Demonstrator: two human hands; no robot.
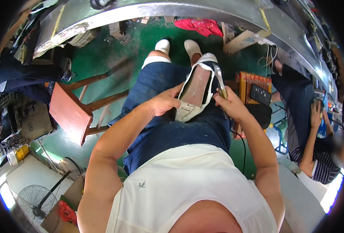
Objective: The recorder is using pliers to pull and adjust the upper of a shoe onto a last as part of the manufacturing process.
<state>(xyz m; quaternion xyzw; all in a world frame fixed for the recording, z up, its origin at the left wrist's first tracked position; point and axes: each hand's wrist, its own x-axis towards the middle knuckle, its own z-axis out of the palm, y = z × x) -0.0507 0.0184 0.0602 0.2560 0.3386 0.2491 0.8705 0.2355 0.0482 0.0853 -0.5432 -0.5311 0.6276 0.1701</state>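
Note:
On my lap lies a shoe last (195,87) with its pinkish-brown sole side up, wrapped in a white shoe upper (185,112) whose edges stand up around it. My left hand (165,101) is closed on the upper's left side, thumb and fingers gripping its rim. Along the right side, my right hand (231,104) is wrapped round a slim silver metal tool (219,75) with a brass-coloured part. The tool looks like lasting pincers, its head pointing away from me beside the toe end. Whether its jaws touch the upper cannot be made out.
A wooden stool with a reddish seat (71,112) stands left. To the right, a black phone (260,94) lies on a patterned red-orange seat (247,81). Ahead runs a metal-edged workbench (172,8). A co-worker (316,151) sits right; another person's legs (28,72) show left. A fan (38,209) stands lower left.

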